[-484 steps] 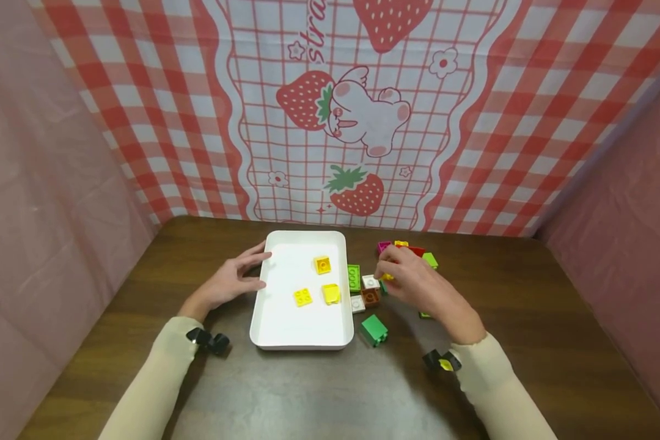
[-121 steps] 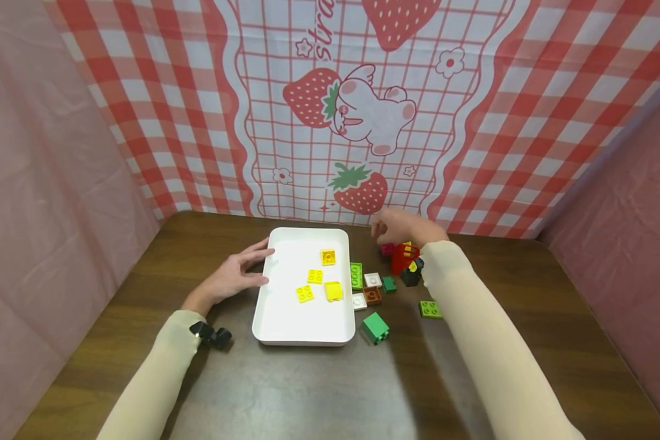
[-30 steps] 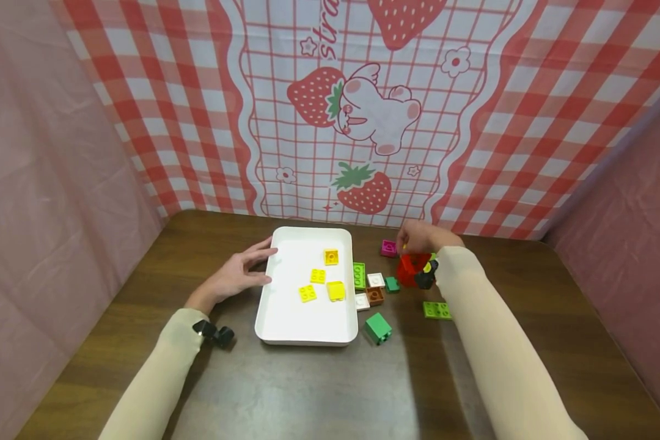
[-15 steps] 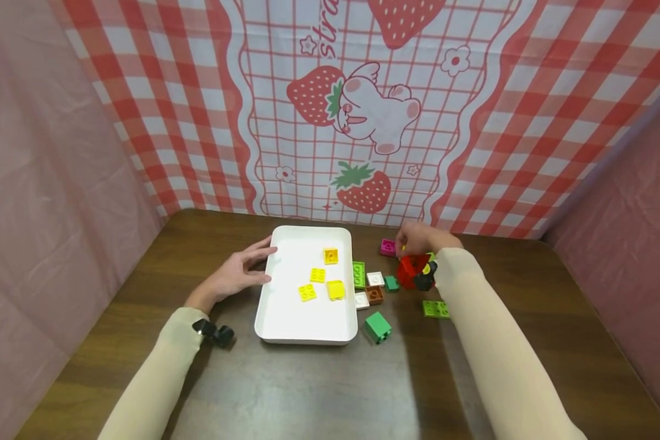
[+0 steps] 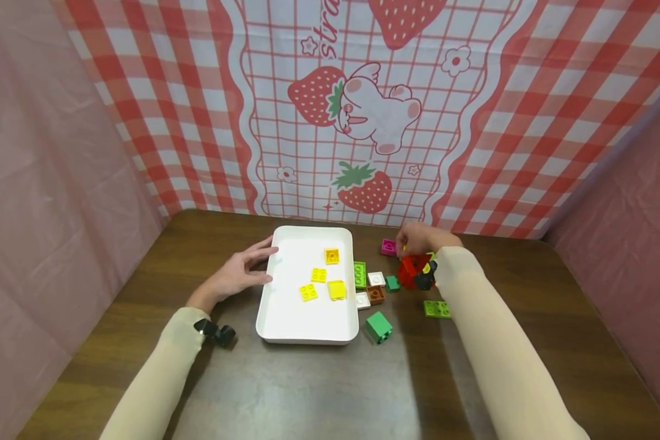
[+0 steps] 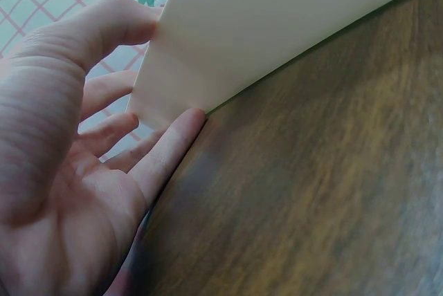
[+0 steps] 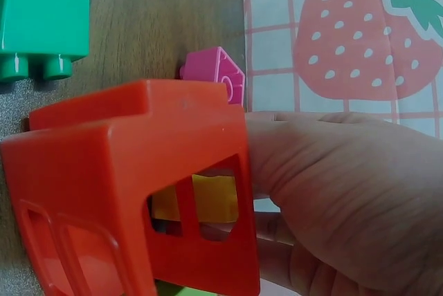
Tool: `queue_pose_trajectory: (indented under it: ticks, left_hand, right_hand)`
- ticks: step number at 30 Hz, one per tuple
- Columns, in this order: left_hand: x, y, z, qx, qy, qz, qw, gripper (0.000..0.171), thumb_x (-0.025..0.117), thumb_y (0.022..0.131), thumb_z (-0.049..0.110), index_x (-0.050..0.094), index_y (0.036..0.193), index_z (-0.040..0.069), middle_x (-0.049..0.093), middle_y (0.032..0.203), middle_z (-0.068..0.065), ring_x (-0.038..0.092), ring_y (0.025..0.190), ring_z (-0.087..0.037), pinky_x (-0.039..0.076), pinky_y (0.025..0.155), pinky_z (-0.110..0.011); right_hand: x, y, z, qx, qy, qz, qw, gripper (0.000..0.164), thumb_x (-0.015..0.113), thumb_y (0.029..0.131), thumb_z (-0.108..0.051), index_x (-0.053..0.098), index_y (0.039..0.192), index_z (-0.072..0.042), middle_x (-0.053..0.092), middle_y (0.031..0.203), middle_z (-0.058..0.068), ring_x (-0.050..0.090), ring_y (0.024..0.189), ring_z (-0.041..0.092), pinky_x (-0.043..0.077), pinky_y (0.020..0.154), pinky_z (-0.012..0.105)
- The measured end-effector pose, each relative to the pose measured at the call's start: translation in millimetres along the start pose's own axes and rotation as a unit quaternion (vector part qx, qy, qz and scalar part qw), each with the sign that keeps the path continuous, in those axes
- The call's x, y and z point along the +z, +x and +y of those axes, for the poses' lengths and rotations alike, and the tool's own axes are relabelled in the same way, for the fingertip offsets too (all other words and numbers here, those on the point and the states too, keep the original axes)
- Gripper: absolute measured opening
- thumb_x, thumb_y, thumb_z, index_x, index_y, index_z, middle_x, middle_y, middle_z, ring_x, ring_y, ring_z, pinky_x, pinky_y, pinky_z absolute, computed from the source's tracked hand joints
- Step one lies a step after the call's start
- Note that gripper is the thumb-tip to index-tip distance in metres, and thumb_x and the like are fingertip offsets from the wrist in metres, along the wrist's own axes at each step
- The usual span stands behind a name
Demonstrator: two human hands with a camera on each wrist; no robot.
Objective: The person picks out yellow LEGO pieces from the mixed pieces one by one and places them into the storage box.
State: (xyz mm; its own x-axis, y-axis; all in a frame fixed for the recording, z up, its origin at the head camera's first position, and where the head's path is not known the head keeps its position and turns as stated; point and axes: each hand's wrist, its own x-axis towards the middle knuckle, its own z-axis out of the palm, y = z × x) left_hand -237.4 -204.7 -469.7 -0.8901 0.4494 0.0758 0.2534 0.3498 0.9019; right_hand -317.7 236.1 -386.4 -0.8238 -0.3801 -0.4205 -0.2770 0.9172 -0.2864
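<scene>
My left hand [image 5: 236,275] rests against the left side of a white tray [image 5: 261,305], fingertips touching its rim and wall. Several yellow bricks lie in the tray, among them a flat brick [image 5: 308,293] and a taller brick [image 5: 337,290]. At the back right, my right hand [image 5: 418,238] is behind a red toy-brick piece with window openings [image 5: 409,275]. In the right wrist view its fingers pinch a yellow brick [image 7: 214,199], seen through those openings; the fingertips are mostly hidden by the red piece. A magenta brick [image 5: 388,247] lies just left of this hand.
Between tray and right hand lie a lime brick [image 5: 360,275], white bricks [image 5: 376,279], a brown brick [image 5: 375,295] and a small green brick [image 5: 392,283]. Nearer stands a larger green brick [image 5: 379,327]. Another lime brick [image 5: 437,309] lies beside the right sleeve. A checked cloth [image 5: 363,122] hangs behind the table.
Since the oldest frame, another flat yellow brick has come into the tray. Over four seconds my right hand has shifted right and nearer, behind the red piece. In the last second, almost nothing moved.
</scene>
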Motion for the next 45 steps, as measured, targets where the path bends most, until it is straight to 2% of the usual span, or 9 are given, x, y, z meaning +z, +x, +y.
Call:
queue_pose_trajectory:
  ticks: [7, 13, 21, 32, 41, 45]
  left_hand:
    - [-1.0, 1.1, -1.7, -0.004, 0.000, 0.000, 1.0000, 0.070, 0.079, 0.086, 0.017, 0.049, 0.149, 0.013, 0.020, 0.169, 0.002, 0.024, 0.151, -0.029, 0.042, 0.111, -0.056]
    - [-0.1, 0.6, -1.3, -0.002, -0.001, -0.001, 1.0000, 0.069, 0.078, 0.087, 0.016, 0.048, 0.149, 0.011, 0.019, 0.169, -0.001, 0.022, 0.152, -0.031, 0.040, 0.112, -0.058]
    - [0.7, -0.9, 1.2, -0.002, -0.004, 0.002, 1.0000, 0.069, 0.078, 0.086, 0.015, 0.049, 0.149, 0.011, 0.020, 0.169, -0.003, 0.024, 0.151, -0.033, 0.042, 0.110, -0.058]
    - [0.6, -1.6, 2.8, -0.007, -0.002, 0.004, 1.0000, 0.069, 0.077, 0.087, 0.015, 0.048, 0.149, 0.012, 0.019, 0.169, -0.003, 0.022, 0.152, -0.033, 0.039, 0.112, -0.059]
    - [-0.1, -1.8, 3.4, -0.003, -0.005, 0.002, 1.0000, 0.069, 0.077, 0.087, 0.015, 0.048, 0.150, 0.011, 0.020, 0.169, -0.002, 0.022, 0.152, -0.032, 0.040, 0.112, -0.059]
    - [0.9, -1.8, 2.9, -0.001, -0.004, 0.000, 1.0000, 0.069, 0.077, 0.087, 0.016, 0.048, 0.149, 0.011, 0.020, 0.169, -0.002, 0.020, 0.152, -0.032, 0.038, 0.113, -0.060]
  right_hand:
    - [-3, -2, -1, 0.008, 0.013, -0.011, 1.000, 0.007, 0.071, 0.090, -0.013, 0.076, 0.093, -0.010, 0.069, 0.090, 0.008, 0.060, 0.083, 0.024, 0.059, 0.072, 0.032]
    - [-3, -2, 0, -0.008, -0.011, -0.001, 1.000, 0.007, 0.070, 0.090, -0.011, 0.076, 0.093, -0.009, 0.070, 0.090, 0.007, 0.059, 0.083, 0.024, 0.057, 0.075, 0.034]
    - [-5, -3, -1, -0.018, -0.011, 0.003, 1.000, 0.008, 0.068, 0.089, -0.007, 0.076, 0.091, -0.008, 0.069, 0.086, 0.006, 0.059, 0.078, 0.022, 0.055, 0.072, 0.033]
    - [-15, -9, -6, 0.019, 0.005, 0.004, 1.000, 0.008, 0.071, 0.089, -0.010, 0.073, 0.096, -0.009, 0.067, 0.092, 0.009, 0.059, 0.082, 0.025, 0.056, 0.069, 0.034]
    - [-25, -16, -13, 0.023, 0.012, 0.008, 1.000, 0.008, 0.071, 0.090, -0.009, 0.073, 0.096, -0.006, 0.069, 0.096, 0.011, 0.060, 0.088, 0.029, 0.060, 0.080, 0.044]
    - [-28, -16, -14, 0.023, 0.014, 0.008, 1.000, 0.009, 0.071, 0.090, -0.009, 0.073, 0.098, -0.005, 0.069, 0.096, 0.011, 0.060, 0.088, 0.029, 0.061, 0.080, 0.044]
